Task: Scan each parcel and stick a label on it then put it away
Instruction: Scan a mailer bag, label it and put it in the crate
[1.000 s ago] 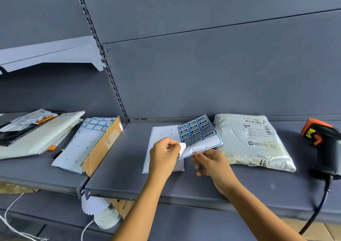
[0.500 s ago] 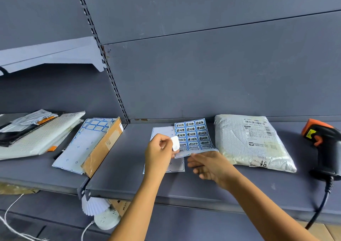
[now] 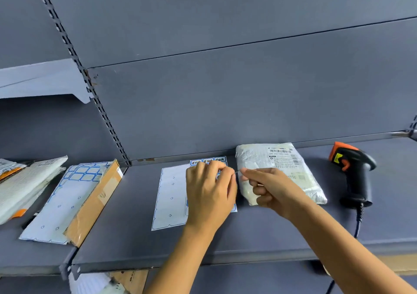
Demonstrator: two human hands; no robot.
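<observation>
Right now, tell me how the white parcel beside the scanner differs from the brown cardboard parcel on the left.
The white parcel is a soft, puffy bag; the brown cardboard parcel is flat and stiff-edged. The white parcel's top shows a shipping label; the brown one's is mostly under a label sheet. Both lie on the shelf.

Looks like a parcel depot's storeroom: grey metal shelving hung on slotted uprights, a bagged parcel with a barcoded shipping slip, padded mailers stacked at left, sheets of blue stickers, a corded handheld barcode scanner.
</observation>
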